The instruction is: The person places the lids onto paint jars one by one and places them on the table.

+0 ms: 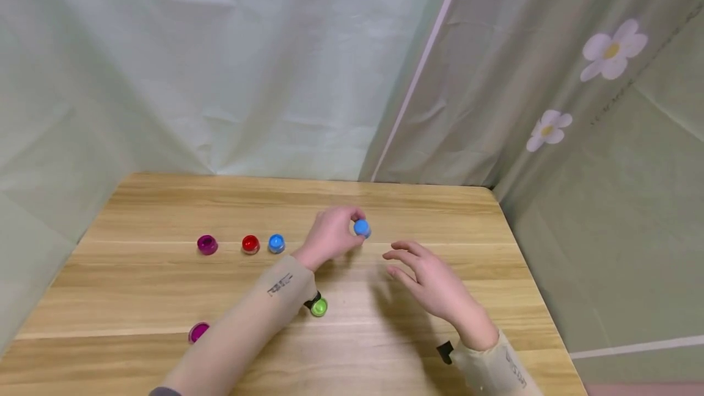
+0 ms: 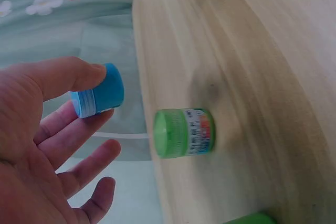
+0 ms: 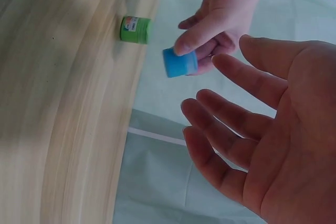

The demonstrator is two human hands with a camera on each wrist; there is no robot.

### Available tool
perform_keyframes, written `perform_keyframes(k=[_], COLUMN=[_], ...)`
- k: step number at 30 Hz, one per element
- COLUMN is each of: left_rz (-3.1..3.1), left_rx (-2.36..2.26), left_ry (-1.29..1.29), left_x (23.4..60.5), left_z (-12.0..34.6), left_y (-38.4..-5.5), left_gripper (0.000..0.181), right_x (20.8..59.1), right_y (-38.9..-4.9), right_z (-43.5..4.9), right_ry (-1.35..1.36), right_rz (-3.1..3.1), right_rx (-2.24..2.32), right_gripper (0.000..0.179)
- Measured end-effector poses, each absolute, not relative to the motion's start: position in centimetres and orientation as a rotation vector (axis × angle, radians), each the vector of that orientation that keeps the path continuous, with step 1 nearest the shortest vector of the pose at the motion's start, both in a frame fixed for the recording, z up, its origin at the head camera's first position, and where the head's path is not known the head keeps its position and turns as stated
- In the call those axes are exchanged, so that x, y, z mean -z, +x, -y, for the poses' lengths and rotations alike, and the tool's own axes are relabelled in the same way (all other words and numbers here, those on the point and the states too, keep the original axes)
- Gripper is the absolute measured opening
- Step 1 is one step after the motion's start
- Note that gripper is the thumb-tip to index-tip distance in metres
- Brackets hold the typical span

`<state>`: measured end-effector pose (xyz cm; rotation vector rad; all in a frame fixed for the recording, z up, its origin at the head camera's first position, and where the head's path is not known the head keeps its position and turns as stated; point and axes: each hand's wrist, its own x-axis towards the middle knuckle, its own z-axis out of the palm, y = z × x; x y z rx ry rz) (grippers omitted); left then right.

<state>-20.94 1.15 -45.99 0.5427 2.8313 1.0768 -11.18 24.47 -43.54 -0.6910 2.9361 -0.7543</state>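
My left hand (image 1: 332, 234) pinches a small blue jar (image 1: 362, 228) between thumb and fingers, above the table. The left wrist view shows the thumb on one side of the blue jar (image 2: 102, 93), with the ring and little fingers apart from it. A green jar (image 2: 185, 132) with a printed label stands on the wood beyond that hand. My right hand (image 1: 431, 280) hovers to the right with spread, slightly bent fingers, holding nothing. In the right wrist view the right palm (image 3: 294, 140) faces the blue jar (image 3: 178, 62), apart from it.
On the wooden table (image 1: 440, 212), a purple jar (image 1: 207, 245), a red jar (image 1: 250, 245) and another blue jar (image 1: 276, 244) stand at the left. Nearer are a green jar (image 1: 319, 307) and a purple jar (image 1: 198, 332), partly behind the left arm. Curtains (image 1: 247, 78) surround the table.
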Motion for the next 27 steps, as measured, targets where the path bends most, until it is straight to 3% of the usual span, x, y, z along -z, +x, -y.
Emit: perform_keyframes(k=[17, 27], left_rz=[-2.9, -2.889], left_rx=[-0.751, -0.753], left_ry=[0.594, 0.572], left_x=[49.3, 50.0], left_z=[-2.5, -2.9], left_y=[-21.2, -21.0], left_gripper=[0.022, 0.028], right_x=[44.4, 44.5], right_y=[-10.5, -10.2], right_z=[-24.0, -24.2], right_ry=[-0.807, -0.787], right_rz=[-2.919, -2.927], right_rx=[0.715, 0.689], right_gripper=[0.03, 0.031])
